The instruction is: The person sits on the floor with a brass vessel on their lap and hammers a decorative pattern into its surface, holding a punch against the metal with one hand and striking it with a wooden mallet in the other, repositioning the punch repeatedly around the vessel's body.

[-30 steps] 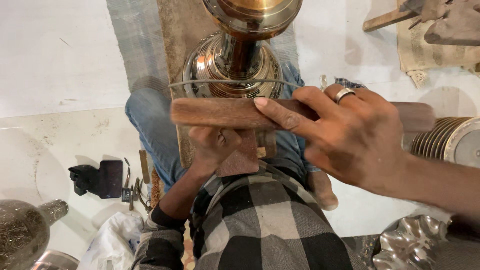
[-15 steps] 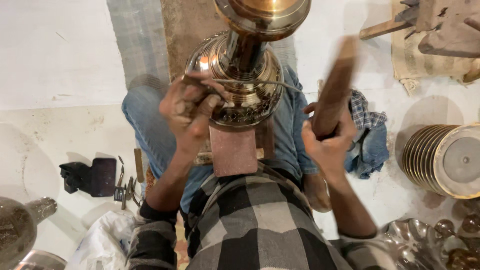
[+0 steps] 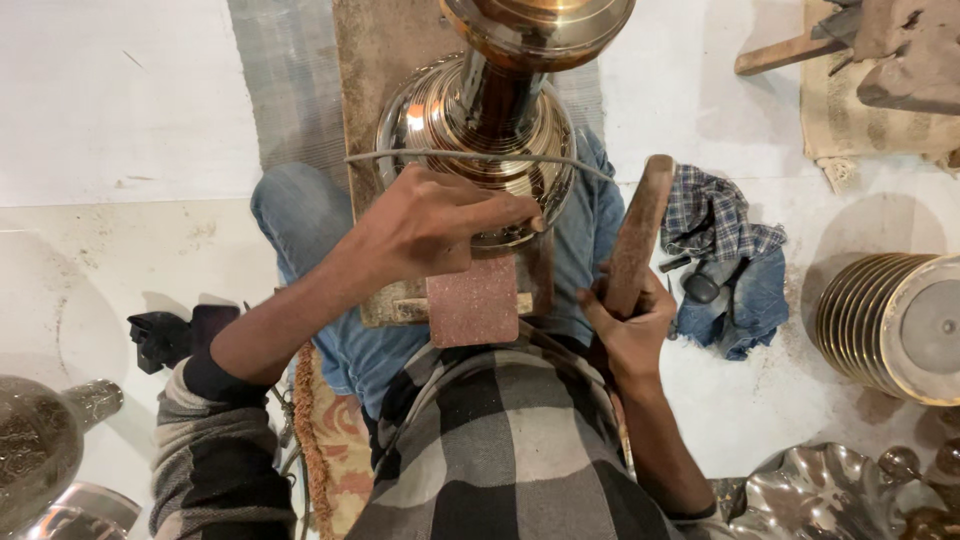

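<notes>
An embossed metal vessel lay at far left. The left hand pressed flat, fingers spread, on the polished brass vase across the lap, steadying it. The right hand gripped a worn wooden mallet upright. Ribbed brass rings sat rightward.

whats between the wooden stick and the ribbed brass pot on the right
In the head view, a crumpled checked cloth lies between the wooden stick and ribbed brass pot.

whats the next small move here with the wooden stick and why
Probably bring the wooden stick in the right hand down onto the brass vessel: the stick is raised beside it, not touching, while the left hand already steadies the vessel's ribbed body.
</notes>
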`<state>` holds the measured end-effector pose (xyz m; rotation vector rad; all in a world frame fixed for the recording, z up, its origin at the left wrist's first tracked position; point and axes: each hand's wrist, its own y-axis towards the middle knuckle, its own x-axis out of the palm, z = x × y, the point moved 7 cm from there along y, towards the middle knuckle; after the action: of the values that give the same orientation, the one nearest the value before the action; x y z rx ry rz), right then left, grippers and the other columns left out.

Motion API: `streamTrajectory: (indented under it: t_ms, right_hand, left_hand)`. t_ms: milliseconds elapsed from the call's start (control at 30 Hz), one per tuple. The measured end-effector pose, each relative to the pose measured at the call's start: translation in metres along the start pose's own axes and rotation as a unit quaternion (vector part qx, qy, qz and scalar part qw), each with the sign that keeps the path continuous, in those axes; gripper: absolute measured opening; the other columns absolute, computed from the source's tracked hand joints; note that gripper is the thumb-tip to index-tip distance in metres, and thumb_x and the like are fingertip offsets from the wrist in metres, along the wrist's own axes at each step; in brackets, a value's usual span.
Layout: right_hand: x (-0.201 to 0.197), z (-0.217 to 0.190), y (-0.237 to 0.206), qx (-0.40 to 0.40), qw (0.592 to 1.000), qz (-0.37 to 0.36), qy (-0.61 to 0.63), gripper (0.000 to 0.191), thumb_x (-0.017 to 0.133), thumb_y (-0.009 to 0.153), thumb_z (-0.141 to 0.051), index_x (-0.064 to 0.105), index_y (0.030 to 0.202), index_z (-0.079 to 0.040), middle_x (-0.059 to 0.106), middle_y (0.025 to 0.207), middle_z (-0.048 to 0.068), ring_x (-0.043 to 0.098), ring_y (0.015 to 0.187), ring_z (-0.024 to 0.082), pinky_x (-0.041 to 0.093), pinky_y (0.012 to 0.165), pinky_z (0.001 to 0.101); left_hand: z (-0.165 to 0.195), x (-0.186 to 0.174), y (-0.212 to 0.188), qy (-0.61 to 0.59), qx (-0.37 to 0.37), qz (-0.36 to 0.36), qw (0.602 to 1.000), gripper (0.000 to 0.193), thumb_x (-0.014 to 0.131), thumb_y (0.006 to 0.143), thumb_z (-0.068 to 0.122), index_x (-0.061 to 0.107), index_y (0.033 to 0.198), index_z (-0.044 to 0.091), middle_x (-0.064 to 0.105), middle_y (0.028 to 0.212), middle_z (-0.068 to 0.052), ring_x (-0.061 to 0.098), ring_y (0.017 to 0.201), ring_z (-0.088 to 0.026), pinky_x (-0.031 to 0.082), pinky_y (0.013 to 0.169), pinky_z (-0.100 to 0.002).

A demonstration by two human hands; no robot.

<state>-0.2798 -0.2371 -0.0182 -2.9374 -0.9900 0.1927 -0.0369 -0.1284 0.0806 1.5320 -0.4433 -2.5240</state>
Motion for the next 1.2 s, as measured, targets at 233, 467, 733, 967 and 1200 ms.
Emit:
streamTrajectory:
  t_ms: [233, 467, 733, 967, 1200]
  right_hand:
    - [-0.001, -0.068, -0.007, -0.095, 0.96, 0.03, -0.26, 0.02, 0.078, 0.079, 0.004, 0.071, 0.097, 0.001, 0.067, 0.076, 0.007, 0.064, 0.062, 0.014, 0.05, 0.061, 0.0285]
    - [0.007, -0.032, -0.015, -0.085, 0.954, 0.045, -0.283, 0.016, 0.075, 0.087, -0.005, 0.059, 0.086, -0.003, 0.056, 0.068, 0.003, 0.055, 0.057, 0.017, 0.043, 0.055, 0.0296]
    - [0.02, -0.004, -0.051, -0.072, 0.989, 0.068, -0.111, 0.011, 0.074, 0.095, -0.006, 0.064, 0.097, -0.001, 0.066, 0.092, 0.008, 0.066, 0.084, 0.017, 0.056, 0.079, 0.0278]
    - [0.032, 0.004, -0.032, -0.035, 0.993, 0.051, -0.101, 0.014, 0.078, 0.086, -0.005, 0.066, 0.093, 0.001, 0.071, 0.086, 0.005, 0.068, 0.078, 0.013, 0.056, 0.073, 0.0278]
    - [0.024, 0.017, -0.043, -0.082, 0.987, 0.091, -0.106, 0.018, 0.077, 0.09, -0.006, 0.061, 0.095, -0.001, 0.067, 0.092, 0.002, 0.065, 0.083, 0.012, 0.054, 0.076, 0.0279]
  left_hand:
    - [0.006, 0.002, 0.004, 0.014, 0.06, -0.011, 0.998, 0.047, 0.074, 0.091, 0.014, 0.061, 0.135, 0.022, 0.079, 0.106, -0.004, 0.076, 0.083, -0.019, 0.064, 0.067, -0.033]
    - [0.011, 0.008, 0.03, -0.053, 0.104, -0.136, 0.984, 0.034, 0.067, 0.095, 0.008, 0.071, 0.125, 0.022, 0.07, 0.066, 0.0, 0.062, 0.049, -0.009, 0.043, 0.04, -0.025]
    - [0.014, -0.008, 0.052, -0.094, 0.148, -0.142, 0.974, 0.028, 0.071, 0.095, 0.011, 0.071, 0.123, 0.014, 0.066, 0.058, -0.002, 0.058, 0.044, -0.009, 0.041, 0.038, -0.027]
    - [0.016, -0.002, 0.057, -0.065, 0.124, -0.246, 0.959, 0.033, 0.072, 0.087, 0.003, 0.072, 0.118, 0.015, 0.07, 0.061, -0.004, 0.066, 0.05, -0.011, 0.048, 0.042, -0.031]
    - [0.026, -0.008, 0.062, -0.088, 0.166, -0.253, 0.949, 0.029, 0.075, 0.082, 0.001, 0.075, 0.108, 0.015, 0.071, 0.063, -0.003, 0.067, 0.053, -0.012, 0.05, 0.045, -0.033]
